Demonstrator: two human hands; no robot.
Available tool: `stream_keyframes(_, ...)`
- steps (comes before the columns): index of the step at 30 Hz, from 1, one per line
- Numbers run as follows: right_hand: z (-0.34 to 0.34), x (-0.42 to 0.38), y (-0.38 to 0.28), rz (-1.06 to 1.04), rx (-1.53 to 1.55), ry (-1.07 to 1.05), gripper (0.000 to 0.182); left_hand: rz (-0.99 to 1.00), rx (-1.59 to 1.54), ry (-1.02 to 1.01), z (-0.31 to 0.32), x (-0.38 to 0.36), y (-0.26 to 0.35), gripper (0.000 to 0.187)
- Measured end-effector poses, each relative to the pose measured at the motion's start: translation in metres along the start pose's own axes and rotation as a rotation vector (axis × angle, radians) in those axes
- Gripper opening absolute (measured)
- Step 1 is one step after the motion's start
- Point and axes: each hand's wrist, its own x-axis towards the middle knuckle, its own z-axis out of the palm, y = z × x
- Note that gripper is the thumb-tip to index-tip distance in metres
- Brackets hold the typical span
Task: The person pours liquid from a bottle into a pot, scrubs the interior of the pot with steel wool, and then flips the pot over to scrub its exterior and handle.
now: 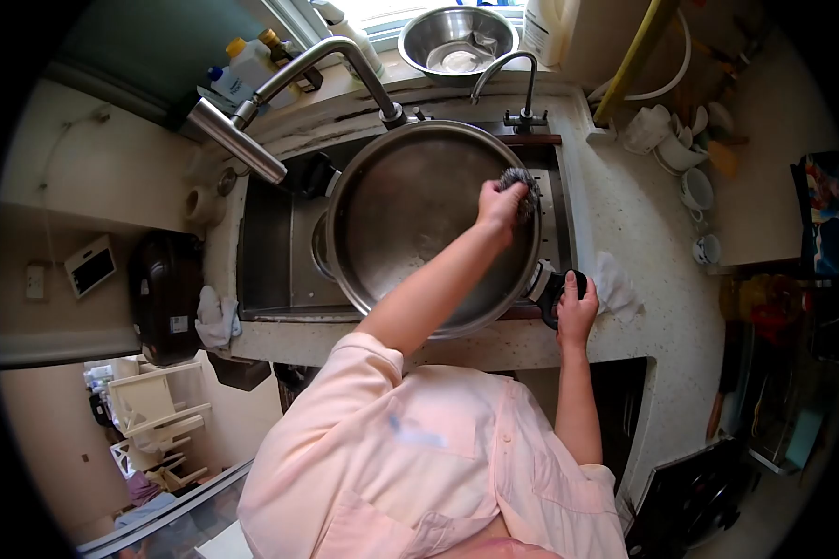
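Note:
A wide stainless-steel pan [401, 214] with black side handles lies over the sink [294, 279], its inside facing up. My left hand [500, 207] reaches across the pan and is closed on a steel wool scrubber [520, 189]. The scrubber is against the pan's inner wall at the right. At the lower right, my right hand [576, 307] grips the pan's black handle [550, 296]. A second black handle [313, 175] sticks out at the pan's upper left. Part of the sink is hidden under the pan.
A tall faucet [326, 56] and a small curved tap [529, 88] stand behind the sink. Near the window is a metal bowl [459, 42]. Cloths lie on the counter at right [617, 287] and left [216, 319]. White cups [695, 189] line the right wall.

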Motion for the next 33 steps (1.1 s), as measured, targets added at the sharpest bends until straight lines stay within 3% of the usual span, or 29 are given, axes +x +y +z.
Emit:
stream_keyframes(3,-0.001,-0.001,0.002,-0.016,-0.014,0.003,0.026,0.197,-0.100,0.111,-0.008,0.054,0.014,0.041)
stream_keyframes(5,-0.001,-0.002,0.004,-0.008,-0.005,0.008,0.025,0.282,-0.115,0.385,-0.020,0.092,0.036,0.043)
stream_keyframes(7,-0.001,-0.003,0.003,0.000,0.022,-0.006,0.026,0.398,-0.220,0.508,-0.047,0.122,0.051,0.033)
stream_keyframes(8,-0.001,-0.003,0.002,0.003,0.038,-0.011,0.026,0.349,-0.157,0.631,-0.063,0.130,0.063,0.031)
stream_keyframes(12,0.001,-0.005,-0.002,0.011,0.017,0.007,0.025,0.194,-0.281,0.740,-0.075,0.100,0.094,0.039)
stream_keyframes(15,0.001,-0.005,-0.002,-0.016,-0.011,0.014,0.026,0.150,-0.304,0.554,-0.040,0.105,0.072,0.038)
stream_keyframes(17,0.001,-0.005,-0.002,-0.025,-0.049,0.022,0.026,0.109,-0.129,0.446,0.000,0.063,0.056,0.032)
stream_keyframes(19,0.002,-0.003,-0.003,-0.024,-0.062,0.013,0.027,0.147,-0.111,0.184,0.008,0.089,-0.019,0.031)
stream_keyframes(21,-0.001,0.000,0.000,-0.040,-0.097,0.021,0.028,0.015,0.021,0.016,0.012,-0.002,-0.002,0.032)
stream_keyframes(24,-0.002,-0.004,0.003,-0.028,-0.133,0.044,0.029,-0.107,0.309,-0.252,-0.015,-0.064,0.003,0.035)
stream_keyframes(28,-0.003,0.001,0.016,-0.121,-0.192,0.089,0.028,-0.088,0.422,-0.529,-0.062,-0.092,-0.013,0.033)
stream_keyframes(33,0.000,-0.006,0.013,-0.033,-0.037,0.098,0.027,-0.188,0.750,-0.713,-0.146,-0.124,-0.004,0.033)
